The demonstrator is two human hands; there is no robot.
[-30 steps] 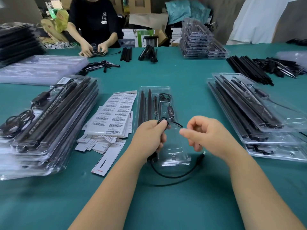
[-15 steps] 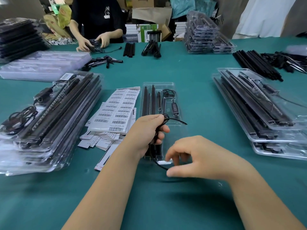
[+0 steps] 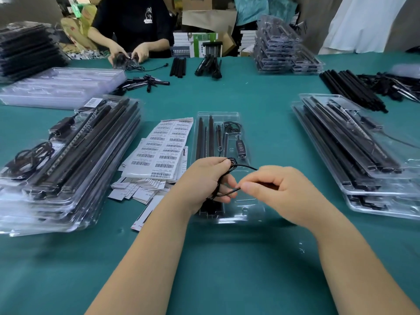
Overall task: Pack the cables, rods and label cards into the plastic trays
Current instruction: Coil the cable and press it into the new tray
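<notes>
The tray [image 3: 236, 214] beneath both hands is clear, glossy moulded plastic with bright reflections on its rim. The rods [image 3: 205, 137] seated in it beyond the left hand [image 3: 204, 183] are matt black. The cable [image 3: 229, 191] pinched between the left hand and the right hand [image 3: 281, 189] has a smooth black sheath with a slight sheen. The label cards [image 3: 159, 153] left of the left hand are white matt paper printed with black barcodes. The table [image 3: 227, 269] covering is teal, matt and cloth-like.

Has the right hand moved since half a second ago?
Yes. The right hand has come up from the near end of the clear tray toward the left hand, and now pinches the cable beside it.
</notes>
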